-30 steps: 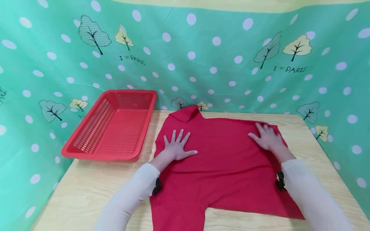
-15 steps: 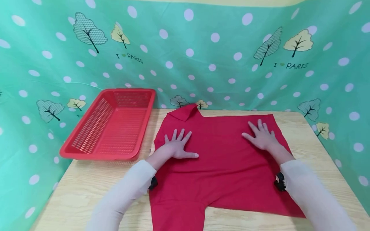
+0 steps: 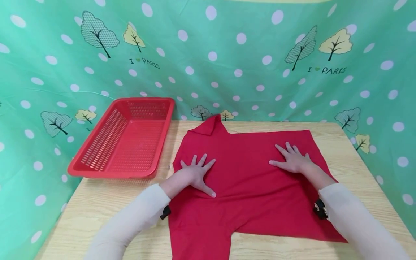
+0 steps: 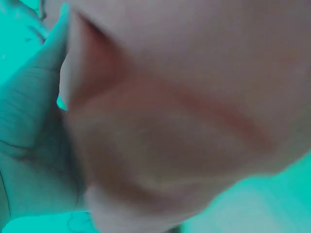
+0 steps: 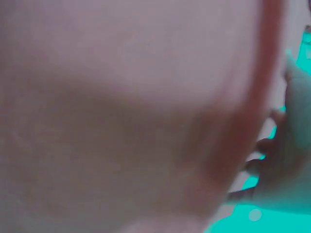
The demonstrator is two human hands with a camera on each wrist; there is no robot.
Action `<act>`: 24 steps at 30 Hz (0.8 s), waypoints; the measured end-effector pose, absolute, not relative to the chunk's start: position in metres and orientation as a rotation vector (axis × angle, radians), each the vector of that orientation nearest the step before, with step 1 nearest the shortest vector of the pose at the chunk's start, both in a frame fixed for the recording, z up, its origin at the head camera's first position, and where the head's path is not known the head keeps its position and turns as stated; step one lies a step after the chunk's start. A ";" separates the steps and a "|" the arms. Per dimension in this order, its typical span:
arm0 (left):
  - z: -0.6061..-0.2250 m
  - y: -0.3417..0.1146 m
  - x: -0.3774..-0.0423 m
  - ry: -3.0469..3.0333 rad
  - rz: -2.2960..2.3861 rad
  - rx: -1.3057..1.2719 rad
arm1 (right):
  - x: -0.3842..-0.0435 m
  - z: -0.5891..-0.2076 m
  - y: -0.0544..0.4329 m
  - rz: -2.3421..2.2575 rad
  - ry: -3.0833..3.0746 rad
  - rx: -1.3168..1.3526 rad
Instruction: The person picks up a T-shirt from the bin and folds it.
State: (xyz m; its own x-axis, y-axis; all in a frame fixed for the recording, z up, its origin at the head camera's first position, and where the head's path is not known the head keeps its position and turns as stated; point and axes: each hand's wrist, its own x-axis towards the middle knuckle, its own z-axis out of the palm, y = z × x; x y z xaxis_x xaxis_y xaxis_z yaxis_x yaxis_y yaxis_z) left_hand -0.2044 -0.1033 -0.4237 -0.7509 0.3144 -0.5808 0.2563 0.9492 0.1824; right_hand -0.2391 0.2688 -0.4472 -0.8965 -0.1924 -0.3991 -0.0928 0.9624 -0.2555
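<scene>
The red shirt [image 3: 253, 184] lies spread at four o'clock from the red basket [image 3: 113, 175]. Both hands rest on it, released, fingers splayed; since half a second ago, the left hand [image 3: 195, 175] has shifted toward six o'clock, the right hand [image 3: 292, 161] toward seven.

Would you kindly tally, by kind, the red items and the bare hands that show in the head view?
Red basket: 1
Red garment: 1
Hands, left hand and right hand: 2
Total: 4
</scene>
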 end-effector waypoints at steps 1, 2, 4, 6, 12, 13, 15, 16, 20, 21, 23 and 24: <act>-0.420 -0.102 -0.207 2.454 0.130 0.403 | -0.238 -0.444 0.267 -0.309 2.673 -0.200; -0.417 -0.101 -0.210 2.459 0.149 0.404 | -0.237 -0.442 0.266 -0.306 2.669 -0.204; -0.413 -0.097 -0.222 2.481 0.209 0.410 | -0.237 -0.439 0.262 -0.309 2.676 -0.219; -0.413 -0.092 -0.238 2.507 0.262 0.443 | -0.237 -0.438 0.260 -0.328 2.688 -0.243; -0.435 -0.091 -0.283 2.618 0.230 0.570 | -0.240 -0.447 0.259 -0.368 2.689 -0.285; -0.439 -0.094 -0.288 2.647 0.217 0.552 | -0.240 -0.448 0.259 -0.364 2.687 -0.287; -0.444 -0.102 -0.296 2.703 0.209 0.474 | -0.241 -0.449 0.259 -0.370 2.686 -0.293; -0.444 -0.107 -0.298 2.721 0.217 0.413 | -0.242 -0.450 0.259 -0.367 2.687 -0.294; -0.444 -0.127 -0.302 2.732 0.219 0.157 | -0.243 -0.450 0.260 -0.364 2.686 -0.295; -0.443 -0.131 -0.302 2.724 0.215 0.109 | -0.243 -0.450 0.260 -0.364 2.686 -0.292; -0.443 -0.133 -0.302 2.713 0.208 0.052 | -0.243 -0.449 0.262 -0.359 2.697 -0.292; -0.443 -0.132 -0.303 2.715 0.217 0.029 | -0.244 -0.448 0.262 -0.367 2.710 -0.294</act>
